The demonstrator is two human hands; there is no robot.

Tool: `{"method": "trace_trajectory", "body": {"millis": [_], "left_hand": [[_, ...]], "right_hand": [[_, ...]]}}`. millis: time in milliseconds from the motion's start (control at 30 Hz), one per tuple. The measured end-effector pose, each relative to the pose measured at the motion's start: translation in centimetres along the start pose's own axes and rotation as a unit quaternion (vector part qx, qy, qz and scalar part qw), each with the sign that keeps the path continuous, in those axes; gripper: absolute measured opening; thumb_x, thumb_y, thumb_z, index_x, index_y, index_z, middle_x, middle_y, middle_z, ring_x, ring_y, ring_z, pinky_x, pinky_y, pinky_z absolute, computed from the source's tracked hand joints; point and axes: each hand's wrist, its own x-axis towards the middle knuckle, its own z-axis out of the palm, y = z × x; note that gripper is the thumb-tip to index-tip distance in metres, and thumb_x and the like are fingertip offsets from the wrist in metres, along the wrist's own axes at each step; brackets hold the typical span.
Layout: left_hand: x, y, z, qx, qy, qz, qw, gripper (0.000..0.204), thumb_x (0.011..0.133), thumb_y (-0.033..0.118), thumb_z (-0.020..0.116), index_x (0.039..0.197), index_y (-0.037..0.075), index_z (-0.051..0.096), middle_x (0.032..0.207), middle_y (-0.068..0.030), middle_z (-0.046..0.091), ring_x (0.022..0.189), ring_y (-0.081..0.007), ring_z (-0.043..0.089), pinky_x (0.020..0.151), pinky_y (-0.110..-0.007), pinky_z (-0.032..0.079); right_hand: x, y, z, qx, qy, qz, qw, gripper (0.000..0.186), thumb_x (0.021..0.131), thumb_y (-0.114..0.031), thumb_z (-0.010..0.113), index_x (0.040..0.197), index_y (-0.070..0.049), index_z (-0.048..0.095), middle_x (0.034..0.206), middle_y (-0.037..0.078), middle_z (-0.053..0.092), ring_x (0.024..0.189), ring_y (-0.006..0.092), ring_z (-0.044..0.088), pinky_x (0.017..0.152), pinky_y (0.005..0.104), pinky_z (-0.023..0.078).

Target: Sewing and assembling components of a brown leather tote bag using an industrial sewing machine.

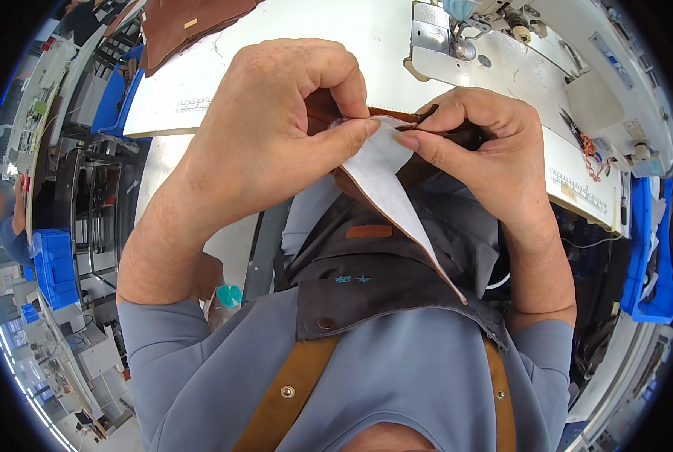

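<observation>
Both hands are raised over the front edge of the white sewing table, pinching a brown fabric piece with a white backing [385, 188]. My left hand [268, 128] grips its upper edge between thumb and forefinger. Close beside it, my right hand [494, 143] is closed on the same edge, thumb and forefinger together, with dark brown cloth bunched behind the fingers. From the hands the white-faced part hangs down in a long point toward my dark apron [396, 260]. How the layers meet between the fingertips is too small to tell.
Beyond my right hand stands a sewing machine [457, 45] on the white table [291, 22]. Brown fabric pieces [182, 30] lie at the far left. Thread snips [571, 124] with orange cord rest at the right. Blue bins [54, 267] stand left, and another blue bin [645, 248] right.
</observation>
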Motion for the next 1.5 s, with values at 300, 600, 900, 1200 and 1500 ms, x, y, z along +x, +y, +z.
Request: {"method": "trace_trajectory", "body": {"millis": [300, 600, 900, 1200, 1500], "left_hand": [[0.1, -0.1, 1.0, -0.022, 0.015, -0.02, 0.999, 0.018, 0.079, -0.001, 0.078, 0.073, 0.002, 0.061, 0.08, -0.0029, 0.062, 0.071, -0.0057, 0.054, 0.051, -0.02, 0.034], [0.3, -0.2, 1.4, -0.052, 0.009, -0.046, 0.998, 0.02, 0.08, 0.002, 0.079, 0.074, 0.002, 0.06, 0.082, -0.0024, 0.059, 0.077, -0.0078, 0.058, 0.059, -0.021, 0.046], [0.7, -1.0, 0.9, -0.056, -0.013, -0.068, 0.996, 0.01, 0.086, 0.007, 0.075, 0.088, 0.003, 0.066, 0.085, 0.0004, 0.058, 0.082, -0.0079, 0.057, 0.072, -0.025, 0.052], [-3.1, -4.0, -2.8, -0.095, -0.015, -0.111, 0.989, 0.011, 0.086, 0.014, 0.074, 0.092, 0.005, 0.071, 0.102, -0.0014, 0.062, 0.094, -0.0142, 0.055, 0.088, -0.032, 0.043], [-13.5, -6.6, -4.2, 0.057, 0.136, -0.361, 0.921, 0.014, 0.087, 0.019, 0.073, 0.098, 0.009, 0.075, 0.093, 0.003, 0.066, 0.082, -0.0077, 0.057, 0.077, -0.021, 0.044]], "right_hand": [[-0.3, -0.4, -0.4, -0.035, 0.001, 0.008, 0.999, 0.014, 0.079, 0.001, 0.083, 0.074, 0.002, 0.07, 0.074, 0.004, 0.069, 0.07, 0.0083, 0.062, 0.064, 0.0232, 0.047], [-0.7, 0.0, -0.4, -0.017, 0.014, 0.011, 1.0, 0.014, 0.079, 0.003, 0.083, 0.076, 0.0, 0.069, 0.079, 0.004, 0.071, 0.073, 0.0089, 0.064, 0.068, 0.0233, 0.049], [-0.4, 0.2, -0.1, -0.041, 0.005, -0.015, 0.999, 0.018, 0.081, 0.007, 0.08, 0.08, -0.001, 0.064, 0.083, 0.002, 0.067, 0.079, 0.0072, 0.065, 0.072, 0.0218, 0.052], [3.1, -1.0, 4.4, -0.021, -0.083, -0.065, 0.994, 0.014, 0.086, 0.001, 0.073, 0.09, -0.002, 0.059, 0.086, -0.001, 0.062, 0.084, 0.0052, 0.056, 0.077, 0.0211, 0.047], [7.1, -1.3, 15.1, -0.116, -0.142, -0.194, 0.964, 0.014, 0.082, -0.005, 0.071, 0.095, -0.005, 0.069, 0.082, 0.01, 0.071, 0.072, 0.0176, 0.066, 0.069, 0.0302, 0.052]]}}
